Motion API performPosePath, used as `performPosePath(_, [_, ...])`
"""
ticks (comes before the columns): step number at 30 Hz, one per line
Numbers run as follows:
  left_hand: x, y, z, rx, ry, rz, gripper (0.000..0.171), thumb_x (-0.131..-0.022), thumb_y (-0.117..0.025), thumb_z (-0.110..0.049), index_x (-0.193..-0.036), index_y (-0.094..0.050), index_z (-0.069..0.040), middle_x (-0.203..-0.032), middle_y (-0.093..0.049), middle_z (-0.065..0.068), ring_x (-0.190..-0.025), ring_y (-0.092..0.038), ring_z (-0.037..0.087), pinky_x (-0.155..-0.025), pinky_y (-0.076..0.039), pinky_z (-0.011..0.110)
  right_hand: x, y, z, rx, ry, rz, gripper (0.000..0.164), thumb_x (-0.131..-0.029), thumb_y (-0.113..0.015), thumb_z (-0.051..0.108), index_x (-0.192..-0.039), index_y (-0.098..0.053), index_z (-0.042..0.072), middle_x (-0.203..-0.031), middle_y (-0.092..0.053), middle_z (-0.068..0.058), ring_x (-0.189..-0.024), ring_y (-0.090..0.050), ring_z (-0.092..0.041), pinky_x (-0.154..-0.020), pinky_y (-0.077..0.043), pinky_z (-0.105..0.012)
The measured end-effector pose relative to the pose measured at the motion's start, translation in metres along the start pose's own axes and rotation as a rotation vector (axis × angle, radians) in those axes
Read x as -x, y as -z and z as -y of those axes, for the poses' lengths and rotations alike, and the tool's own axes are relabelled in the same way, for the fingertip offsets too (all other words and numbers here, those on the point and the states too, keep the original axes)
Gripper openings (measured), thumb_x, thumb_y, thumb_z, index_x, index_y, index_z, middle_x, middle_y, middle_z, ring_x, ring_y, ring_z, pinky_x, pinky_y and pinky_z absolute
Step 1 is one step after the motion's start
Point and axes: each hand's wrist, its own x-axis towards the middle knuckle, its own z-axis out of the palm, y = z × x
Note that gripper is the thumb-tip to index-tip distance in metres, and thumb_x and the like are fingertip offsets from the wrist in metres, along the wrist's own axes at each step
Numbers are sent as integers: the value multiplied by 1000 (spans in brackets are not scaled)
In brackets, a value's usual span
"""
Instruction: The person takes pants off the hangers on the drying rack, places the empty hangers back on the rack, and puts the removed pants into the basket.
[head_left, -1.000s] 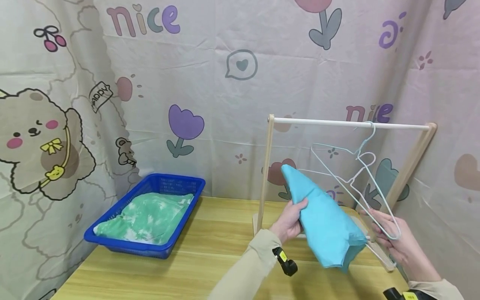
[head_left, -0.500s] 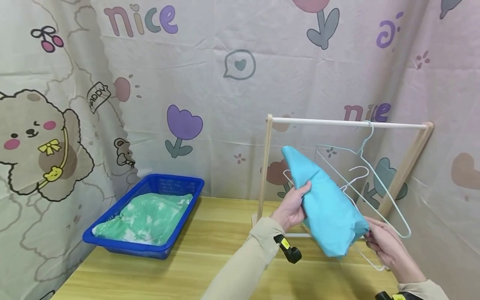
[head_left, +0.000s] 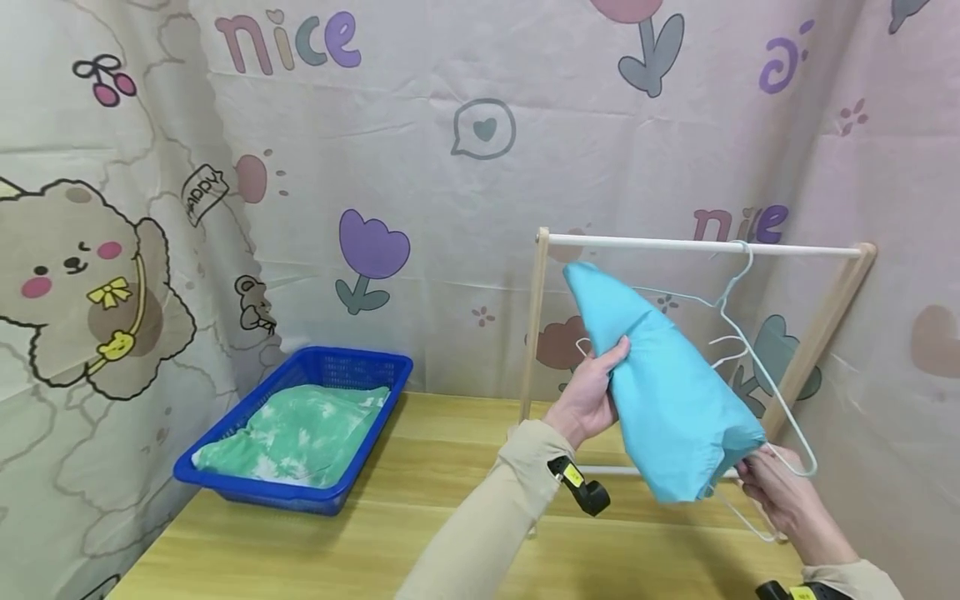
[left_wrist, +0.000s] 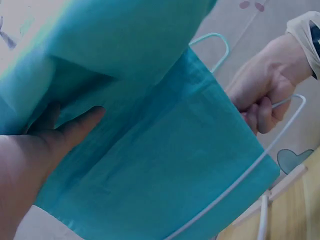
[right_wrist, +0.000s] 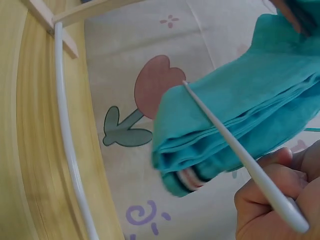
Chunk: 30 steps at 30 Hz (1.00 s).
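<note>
A folded bright blue cloth (head_left: 667, 392) hangs tilted in front of the rack, its pointed end up and left. My left hand (head_left: 588, 400) grips its left edge, thumb over the top side, most fingers hidden beneath. In the right wrist view the cloth's end shows stacked layers and a dark-and-light striped patch. My right hand (head_left: 787, 500) is at the cloth's lower right corner, fingers curled around a white hanger (right_wrist: 240, 149). The hanger's bar crosses the cloth in the left wrist view; from the head, the cloth covers most of the hanger.
A wooden rack (head_left: 532, 325) with a white top rail (head_left: 637, 242) stands at the right of the table (head_left: 427, 533). A mint hanger (head_left: 771, 385) hangs from the rail, close behind my right hand. To the left, a blue basket (head_left: 277, 497) holds a green-and-white cloth (head_left: 300, 437).
The blue cloth and my left hand have moved up and slightly right. My right hand has come to the cloth's lower corner, and the white hanger now sits mostly behind the cloth.
</note>
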Motion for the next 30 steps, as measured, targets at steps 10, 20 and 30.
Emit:
performPosePath(10, [3,-3,-16,-16,5,-23,38,-89,-57,-32,-122,-43,-20,-111,-56,3,-98,-57,15,-89,-45,35,-3,-3,6,131,-44,-11,38,-92,-37,8,-60,-55,16,-54,-49,8,-41,-36,0,-35,-32,-15])
performPosePath(20, [1,-7,-24,3,-31,-2,38,-90,-55,-31,-123,-41,-19,-113,-55,3,-99,-56,15,-90,-44,35,-3,-5,-1,198,-36,-36,37,-95,-42,15,-61,-56,12,-56,-49,6,-40,-32,-1,-35,-17,-30])
performPosePath(30, [7,-4,-25,-27,-22,-33,38,-89,-58,-31,-122,-42,-20,-110,-56,2,-96,-57,15,-86,-46,33,-3,10,-2,127,31,-5,39,-94,-39,8,-57,-46,18,-56,-43,9,-41,-29,2,-39,-9,-33])
